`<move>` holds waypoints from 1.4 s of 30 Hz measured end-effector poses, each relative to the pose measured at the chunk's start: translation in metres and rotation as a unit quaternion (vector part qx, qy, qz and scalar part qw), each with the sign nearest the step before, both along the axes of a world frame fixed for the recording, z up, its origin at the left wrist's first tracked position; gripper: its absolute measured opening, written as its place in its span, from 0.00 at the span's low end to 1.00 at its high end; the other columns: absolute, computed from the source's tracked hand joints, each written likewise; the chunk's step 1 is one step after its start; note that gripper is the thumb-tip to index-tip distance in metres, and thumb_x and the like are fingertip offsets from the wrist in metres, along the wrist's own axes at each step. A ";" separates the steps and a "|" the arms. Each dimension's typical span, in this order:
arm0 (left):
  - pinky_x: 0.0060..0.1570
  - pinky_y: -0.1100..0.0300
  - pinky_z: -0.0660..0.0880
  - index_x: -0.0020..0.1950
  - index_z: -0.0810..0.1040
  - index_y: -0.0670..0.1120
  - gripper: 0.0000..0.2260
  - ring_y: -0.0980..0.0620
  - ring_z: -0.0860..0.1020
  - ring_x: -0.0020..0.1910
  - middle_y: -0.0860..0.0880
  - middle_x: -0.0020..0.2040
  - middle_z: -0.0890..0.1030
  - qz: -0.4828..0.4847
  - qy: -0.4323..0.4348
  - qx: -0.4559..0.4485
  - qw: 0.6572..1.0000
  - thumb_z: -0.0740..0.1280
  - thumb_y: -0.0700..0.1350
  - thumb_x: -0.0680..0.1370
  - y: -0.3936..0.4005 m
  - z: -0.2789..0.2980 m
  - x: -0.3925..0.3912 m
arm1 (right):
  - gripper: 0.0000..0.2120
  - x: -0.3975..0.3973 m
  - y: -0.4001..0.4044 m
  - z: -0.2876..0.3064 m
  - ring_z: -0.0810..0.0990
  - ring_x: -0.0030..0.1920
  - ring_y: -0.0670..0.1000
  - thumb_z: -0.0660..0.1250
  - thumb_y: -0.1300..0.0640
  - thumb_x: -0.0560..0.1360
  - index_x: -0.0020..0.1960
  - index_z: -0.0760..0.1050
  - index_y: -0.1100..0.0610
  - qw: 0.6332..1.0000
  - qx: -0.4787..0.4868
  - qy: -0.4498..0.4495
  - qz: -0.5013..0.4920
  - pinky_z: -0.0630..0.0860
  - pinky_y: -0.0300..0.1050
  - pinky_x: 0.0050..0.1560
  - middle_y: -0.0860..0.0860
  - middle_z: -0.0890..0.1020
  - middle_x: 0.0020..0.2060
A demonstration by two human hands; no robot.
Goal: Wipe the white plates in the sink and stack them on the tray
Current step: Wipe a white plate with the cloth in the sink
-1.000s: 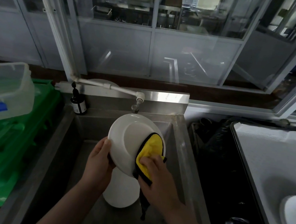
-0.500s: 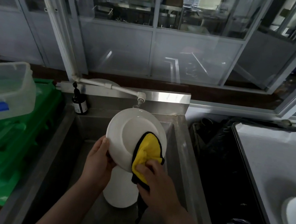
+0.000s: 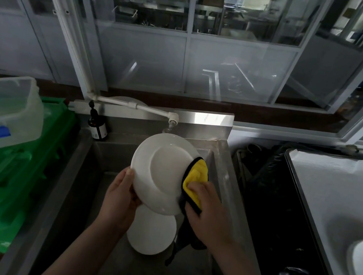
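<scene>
Head view: left hand (image 3: 120,196) grips the tilted plate (image 3: 161,172) over the sink (image 3: 230,168); right hand (image 3: 207,209) pinches the cloth (image 3: 195,177), now slid to the rim at 3 o'clock, so wiping continues.

1 head camera looks forward and down, close above the sink (image 3: 81,169).

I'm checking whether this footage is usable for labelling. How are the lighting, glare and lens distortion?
Head view: dim overall, the sink basin dark; bright glare on the steel backsplash; reflections streak the window glass; wide-angle bending curves the window frames at the edges; the held plate and yellow cloth stay reasonably sharp.
</scene>
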State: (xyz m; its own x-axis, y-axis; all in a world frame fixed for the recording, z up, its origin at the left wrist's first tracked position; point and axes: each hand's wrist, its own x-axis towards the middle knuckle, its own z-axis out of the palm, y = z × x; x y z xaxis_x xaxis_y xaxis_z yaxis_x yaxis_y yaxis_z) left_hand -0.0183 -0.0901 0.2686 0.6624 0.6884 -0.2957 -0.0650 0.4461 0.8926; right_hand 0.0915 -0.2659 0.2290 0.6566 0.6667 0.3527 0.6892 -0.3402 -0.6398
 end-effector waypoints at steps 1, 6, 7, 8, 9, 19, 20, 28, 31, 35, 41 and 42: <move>0.44 0.54 0.81 0.63 0.78 0.44 0.13 0.47 0.81 0.52 0.41 0.57 0.82 -0.003 0.003 0.002 1.000 0.57 0.47 0.85 -0.001 -0.001 0.000 | 0.14 0.003 0.001 0.000 0.72 0.49 0.42 0.64 0.48 0.75 0.60 0.69 0.45 1.000 0.008 0.011 -0.004 0.66 0.27 0.42 0.39 0.67 0.54; 0.47 0.52 0.79 0.61 0.78 0.44 0.13 0.46 0.80 0.50 0.40 0.56 0.81 -0.016 0.015 0.000 1.000 0.57 0.47 0.85 -0.001 -0.003 -0.002 | 0.16 0.025 0.001 -0.003 0.72 0.52 0.42 0.69 0.56 0.75 0.61 0.71 0.48 0.997 0.028 0.046 -0.046 0.69 0.32 0.48 0.42 0.71 0.55; 0.47 0.52 0.79 0.61 0.78 0.44 0.13 0.46 0.80 0.51 0.41 0.55 0.82 -0.021 0.016 0.004 1.000 0.58 0.47 0.85 -0.001 -0.003 -0.003 | 0.17 0.030 0.002 -0.004 0.72 0.53 0.42 0.70 0.56 0.75 0.62 0.72 0.48 0.995 0.035 0.064 -0.065 0.69 0.33 0.49 0.44 0.73 0.56; 0.47 0.52 0.80 0.61 0.78 0.45 0.13 0.46 0.81 0.51 0.43 0.54 0.83 -0.026 0.017 0.008 0.999 0.58 0.47 0.85 -0.001 -0.004 -0.004 | 0.17 0.035 0.002 -0.006 0.72 0.55 0.42 0.70 0.57 0.75 0.62 0.73 0.49 0.992 0.047 0.084 -0.084 0.68 0.33 0.52 0.44 0.74 0.56; 0.46 0.53 0.80 0.61 0.79 0.46 0.12 0.47 0.82 0.50 0.44 0.54 0.83 -0.032 0.017 0.011 0.999 0.58 0.48 0.85 -0.001 -0.004 -0.005 | 0.17 0.039 0.003 -0.006 0.72 0.56 0.43 0.70 0.58 0.75 0.63 0.73 0.50 0.987 0.062 0.106 -0.102 0.66 0.32 0.54 0.45 0.75 0.57; 0.46 0.52 0.80 0.59 0.81 0.48 0.12 0.48 0.83 0.50 0.44 0.54 0.84 -0.026 0.004 -0.002 1.000 0.58 0.48 0.85 -0.003 -0.010 -0.004 | 0.10 0.052 -0.009 -0.007 0.78 0.51 0.46 0.66 0.52 0.76 0.55 0.71 0.41 0.961 0.046 0.215 -0.165 0.74 0.46 0.50 0.44 0.78 0.50; 0.47 0.51 0.80 0.59 0.81 0.48 0.12 0.47 0.83 0.51 0.45 0.54 0.84 -0.024 0.001 -0.003 1.000 0.58 0.48 0.85 -0.003 -0.010 -0.004 | 0.10 0.050 -0.010 -0.007 0.77 0.51 0.45 0.66 0.51 0.76 0.55 0.71 0.40 0.963 0.044 0.210 -0.163 0.75 0.46 0.50 0.42 0.78 0.50; 0.46 0.52 0.80 0.63 0.79 0.47 0.12 0.46 0.82 0.55 0.44 0.58 0.82 0.007 -0.010 -0.037 0.999 0.58 0.47 0.85 0.003 -0.010 0.000 | 0.10 0.030 -0.012 0.000 0.77 0.47 0.43 0.66 0.51 0.77 0.56 0.70 0.42 0.964 0.019 0.205 -0.171 0.71 0.35 0.43 0.41 0.78 0.48; 0.40 0.56 0.82 0.65 0.77 0.47 0.12 0.47 0.81 0.55 0.45 0.57 0.82 0.025 -0.027 -0.050 0.998 0.58 0.46 0.85 0.006 -0.009 0.001 | 0.11 0.021 -0.009 0.002 0.76 0.47 0.38 0.68 0.52 0.77 0.55 0.70 0.40 0.968 0.035 0.185 -0.168 0.67 0.29 0.40 0.38 0.77 0.46; 0.36 0.59 0.81 0.63 0.77 0.46 0.12 0.51 0.81 0.50 0.47 0.54 0.82 0.048 -0.043 -0.055 0.996 0.57 0.45 0.85 0.008 -0.007 0.005 | 0.10 0.011 -0.002 0.003 0.76 0.44 0.38 0.69 0.53 0.76 0.56 0.72 0.46 0.969 0.042 0.176 -0.165 0.69 0.25 0.40 0.39 0.77 0.45; 0.42 0.59 0.81 0.60 0.78 0.46 0.10 0.53 0.82 0.49 0.47 0.53 0.82 0.077 -0.047 -0.055 0.994 0.58 0.45 0.85 0.008 -0.013 0.009 | 0.12 -0.007 0.010 -0.007 0.76 0.41 0.42 0.71 0.54 0.74 0.51 0.71 0.44 0.975 0.033 0.173 -0.133 0.69 0.27 0.37 0.47 0.78 0.43; 0.42 0.58 0.82 0.60 0.78 0.47 0.10 0.53 0.82 0.49 0.46 0.53 0.82 0.080 -0.049 -0.059 0.994 0.58 0.45 0.85 0.007 -0.013 0.010 | 0.12 -0.009 0.012 -0.008 0.76 0.41 0.42 0.72 0.53 0.73 0.48 0.70 0.42 0.975 0.038 0.175 -0.132 0.70 0.28 0.38 0.47 0.78 0.42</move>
